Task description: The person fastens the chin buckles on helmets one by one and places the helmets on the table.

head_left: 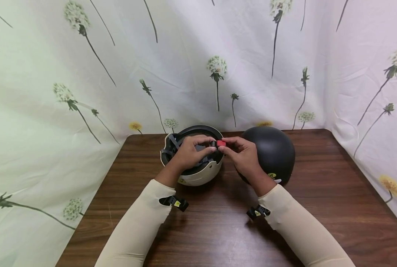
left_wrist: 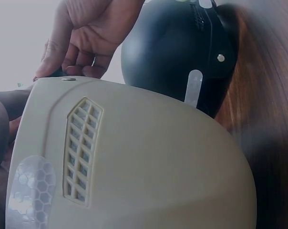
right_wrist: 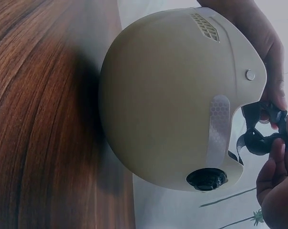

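A cream helmet [head_left: 201,176] lies crown down on the table, its dark lining and straps [head_left: 173,141] facing up. Over its opening my left hand [head_left: 191,152] pinches the black part of a strap buckle [head_left: 213,144] between thumb and fingers. From the other side my right hand [head_left: 244,155] pinches the buckle's red end [head_left: 221,143]. The two parts meet end to end between the fingertips. In the right wrist view, black strap pieces [right_wrist: 258,142] rise from the helmet's rim to the fingers.
A black helmet [head_left: 268,148] stands dome up on the brown wooden table [head_left: 215,230], close beside my right hand. A white curtain [head_left: 185,66] with printed dandelions hangs behind the table and at both sides. Each wrist wears a black camera strap [head_left: 174,202].
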Demonstrator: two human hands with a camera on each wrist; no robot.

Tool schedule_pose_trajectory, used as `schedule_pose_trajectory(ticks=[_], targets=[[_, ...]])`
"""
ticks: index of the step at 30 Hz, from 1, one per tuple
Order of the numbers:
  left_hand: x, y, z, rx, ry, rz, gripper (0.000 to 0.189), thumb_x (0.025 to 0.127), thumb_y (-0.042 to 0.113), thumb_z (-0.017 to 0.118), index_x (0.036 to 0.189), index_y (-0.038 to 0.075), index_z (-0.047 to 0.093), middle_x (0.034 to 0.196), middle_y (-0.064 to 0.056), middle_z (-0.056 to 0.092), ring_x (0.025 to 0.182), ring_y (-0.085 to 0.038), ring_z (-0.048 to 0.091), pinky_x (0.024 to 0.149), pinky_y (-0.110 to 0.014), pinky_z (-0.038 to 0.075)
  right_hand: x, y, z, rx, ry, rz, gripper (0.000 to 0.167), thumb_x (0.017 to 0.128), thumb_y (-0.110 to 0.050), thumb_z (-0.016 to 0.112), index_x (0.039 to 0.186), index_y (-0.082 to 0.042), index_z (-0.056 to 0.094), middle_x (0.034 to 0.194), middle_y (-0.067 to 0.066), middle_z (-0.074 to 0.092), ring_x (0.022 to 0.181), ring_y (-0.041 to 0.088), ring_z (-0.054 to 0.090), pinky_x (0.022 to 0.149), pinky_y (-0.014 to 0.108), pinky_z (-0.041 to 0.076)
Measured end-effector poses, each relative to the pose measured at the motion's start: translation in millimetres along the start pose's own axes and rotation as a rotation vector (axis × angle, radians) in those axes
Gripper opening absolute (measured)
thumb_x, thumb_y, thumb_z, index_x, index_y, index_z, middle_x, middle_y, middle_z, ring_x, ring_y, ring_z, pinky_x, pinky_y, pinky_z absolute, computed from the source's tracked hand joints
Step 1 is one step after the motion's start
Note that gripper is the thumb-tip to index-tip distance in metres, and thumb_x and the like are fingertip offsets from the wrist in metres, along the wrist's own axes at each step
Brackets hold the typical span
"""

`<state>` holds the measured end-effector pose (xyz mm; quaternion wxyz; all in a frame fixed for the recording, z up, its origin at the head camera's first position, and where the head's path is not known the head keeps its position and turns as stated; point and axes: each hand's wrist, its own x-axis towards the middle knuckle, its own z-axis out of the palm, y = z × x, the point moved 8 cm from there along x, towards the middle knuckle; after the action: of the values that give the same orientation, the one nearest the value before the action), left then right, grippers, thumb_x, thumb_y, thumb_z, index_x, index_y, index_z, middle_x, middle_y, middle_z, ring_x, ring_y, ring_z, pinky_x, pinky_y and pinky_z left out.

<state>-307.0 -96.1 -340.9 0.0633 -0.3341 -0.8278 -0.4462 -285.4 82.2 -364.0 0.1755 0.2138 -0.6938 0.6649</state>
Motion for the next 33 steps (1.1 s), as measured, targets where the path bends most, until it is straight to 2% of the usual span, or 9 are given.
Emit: schedule_pose_trajectory(ticks=[7, 13, 17, 20, 25, 33], targets=[[0.1, 0.1, 1.2, 0.01, -0.012, -0.009, 0.024, 0.102, 0.014, 0.079, 0.124, 0.004, 0.079, 0.122, -0.013, 0.079, 0.107, -0.027, 0.071, 0.103, -0.053, 0.059, -0.2, 3.4, -2.0, 0.027, -0.007, 0.028, 0.029, 0.095, 0.003, 0.081, 0.123, 0.009, 0.077, 0.111, 0.03, 0.077, 0.089, 0.006, 0.071, 0.077, 0.018, 0.059], [0.2, -5.0, -1.3, -0.027, 0.007, -0.053, 0.024, 0.102, 0.015, 0.078, 0.124, 0.005, 0.078, 0.12, -0.013, 0.079, 0.108, -0.028, 0.075, 0.099, -0.049, 0.06, 0.3, 5.8, -5.4, -0.028, -0.018, 0.064, 0.033, 0.095, -0.001, 0.083, 0.126, 0.004, 0.076, 0.104, 0.02, 0.076, 0.087, 0.008, 0.069, 0.073, 0.019, 0.056], [0.0, -6.5, -3.8, -0.059, 0.023, -0.07, 0.024, 0.102, 0.013, 0.079, 0.123, 0.004, 0.078, 0.118, -0.014, 0.08, 0.108, -0.029, 0.076, 0.095, -0.044, 0.059, 1.4, 7.6, -6.0, -0.058, -0.03, 0.086, 0.029, 0.095, -0.003, 0.084, 0.123, 0.002, 0.078, 0.099, 0.014, 0.073, 0.08, 0.01, 0.066, 0.068, 0.02, 0.053], [-0.7, -6.1, -4.0, -0.063, 0.019, -0.074, 0.024, 0.101, 0.013, 0.079, 0.124, 0.004, 0.078, 0.118, -0.014, 0.08, 0.107, -0.029, 0.076, 0.095, -0.045, 0.059, 1.6, 8.9, -5.4, -0.066, -0.04, 0.082, 0.025, 0.095, -0.002, 0.083, 0.119, 0.002, 0.078, 0.103, 0.016, 0.072, 0.078, 0.012, 0.066, 0.069, 0.02, 0.054], [-1.5, -5.3, -2.9, -0.047, 0.012, -0.057, 0.025, 0.102, 0.013, 0.078, 0.124, 0.003, 0.077, 0.119, -0.015, 0.079, 0.111, -0.031, 0.075, 0.101, -0.058, 0.059, 1.4, 8.8, -3.5, -0.083, -0.051, 0.058, 0.021, 0.096, -0.003, 0.082, 0.116, 0.003, 0.078, 0.11, 0.019, 0.072, 0.08, 0.013, 0.066, 0.073, 0.019, 0.055], [-1.2, -0.4, -2.7, 0.002, 0.001, -0.041, 0.024, 0.102, 0.014, 0.078, 0.124, 0.004, 0.077, 0.119, -0.014, 0.078, 0.109, -0.029, 0.073, 0.102, -0.052, 0.059, 2.4, 6.5, -2.0, -0.108, -0.065, 0.028, 0.02, 0.098, -0.004, 0.081, 0.117, 0.003, 0.078, 0.112, 0.021, 0.072, 0.08, 0.016, 0.065, 0.071, 0.02, 0.053]])
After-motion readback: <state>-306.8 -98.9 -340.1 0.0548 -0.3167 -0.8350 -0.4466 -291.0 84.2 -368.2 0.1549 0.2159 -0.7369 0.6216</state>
